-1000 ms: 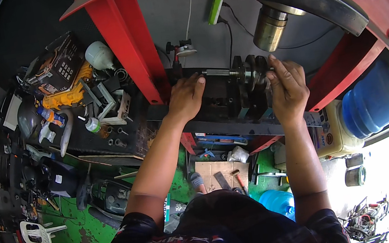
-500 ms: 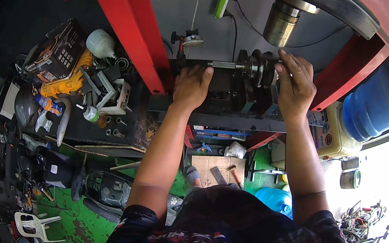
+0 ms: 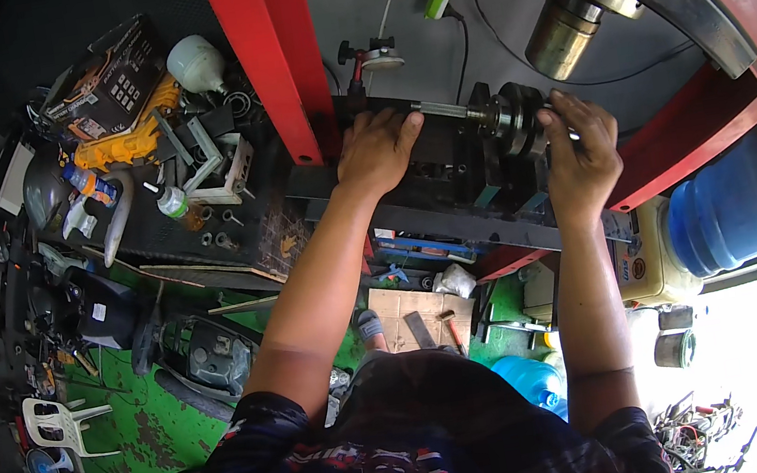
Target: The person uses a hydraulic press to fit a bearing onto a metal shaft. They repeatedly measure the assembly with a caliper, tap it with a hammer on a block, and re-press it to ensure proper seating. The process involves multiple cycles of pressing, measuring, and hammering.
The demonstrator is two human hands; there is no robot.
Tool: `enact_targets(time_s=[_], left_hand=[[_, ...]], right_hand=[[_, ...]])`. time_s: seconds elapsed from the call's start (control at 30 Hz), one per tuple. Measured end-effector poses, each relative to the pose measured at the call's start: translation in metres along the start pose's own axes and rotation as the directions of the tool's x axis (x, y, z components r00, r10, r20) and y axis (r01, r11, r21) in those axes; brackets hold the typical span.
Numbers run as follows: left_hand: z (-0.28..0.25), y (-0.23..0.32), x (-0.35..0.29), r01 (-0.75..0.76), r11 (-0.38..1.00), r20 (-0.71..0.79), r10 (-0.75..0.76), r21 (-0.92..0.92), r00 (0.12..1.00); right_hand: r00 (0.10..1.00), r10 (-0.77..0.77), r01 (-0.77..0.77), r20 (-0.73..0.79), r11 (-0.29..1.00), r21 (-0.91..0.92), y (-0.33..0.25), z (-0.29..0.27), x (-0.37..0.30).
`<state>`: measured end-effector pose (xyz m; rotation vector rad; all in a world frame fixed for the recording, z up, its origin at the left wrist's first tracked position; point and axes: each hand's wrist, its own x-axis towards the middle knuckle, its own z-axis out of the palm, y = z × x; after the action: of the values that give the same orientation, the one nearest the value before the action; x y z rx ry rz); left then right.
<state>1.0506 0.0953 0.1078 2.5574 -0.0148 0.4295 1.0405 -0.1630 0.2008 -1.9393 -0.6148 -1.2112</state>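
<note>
- Red press frame [image 3: 275, 66]: its upright stands just left of the left fingers, the ram cylinder [image 3: 567, 27] hangs above and slightly right of the right fingers. Frame sits larger and lower in view than a second ago; the head has dropped closer, the press itself looks unmoved.
- Dark crankshaft [image 3: 517, 118] lies on the press bed [image 3: 454, 215], between both sets of fingers, its thin shaft end [image 3: 448, 109] pointing toward the left fingers. Same seat as before.
- Left hand [image 3: 377, 150]: was resting on the block [image 3: 443, 144] further back, now slid up so the fingertips lie spread and flat on its top edge, touching the shaft end. Not clamped on anything.
- Right hand [image 3: 581, 152]: fingers curled close together over the crank's right web, pressing on it; grip tighter than a second ago. Cannot tell if they wrap fully round.
- Reading: both hands have settled, so the work looks to be steadying and aligning the crank under the ram.
- Blue water jug [image 3: 727, 209] right of the right fingers, unchanged.
</note>
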Motion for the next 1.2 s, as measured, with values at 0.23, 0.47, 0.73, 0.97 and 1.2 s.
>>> enact_targets(time_s=[0.23, 0.47, 0.73, 0.97, 1.2], left_hand=[[-0.004, 0.004, 0.000, 0.015, 1.000, 0.024, -0.015, -0.004, 1.000], [0.002, 0.000, 0.001, -0.004, 1.000, -0.016, 0.004, 0.013, 1.000], [-0.001, 0.001, 0.000, 0.003, 1.000, -0.008, -0.003, 0.006, 1.000], [0.000, 0.001, 0.000, 0.026, 0.999, -0.010, -0.026, -0.020, 1.000], [0.001, -0.001, 0.002, 0.013, 1.000, 0.004, -0.012, -0.028, 1.000]], right_hand=[[0.994, 0.086, -0.086, 0.063, 0.996, 0.000, -0.002, -0.003, -0.004], [1.000, -0.007, 0.007, -0.002, 1.000, -0.029, -0.002, -0.003, 0.004], [0.991, 0.111, -0.111, 0.073, 0.994, -0.001, -0.007, -0.008, -0.001], [0.998, 0.030, -0.030, -0.052, 1.000, 0.002, -0.006, -0.003, 0.006], [0.959, 0.259, -0.261, 0.114, 0.965, 0.003, 0.000, 0.002, -0.005]])
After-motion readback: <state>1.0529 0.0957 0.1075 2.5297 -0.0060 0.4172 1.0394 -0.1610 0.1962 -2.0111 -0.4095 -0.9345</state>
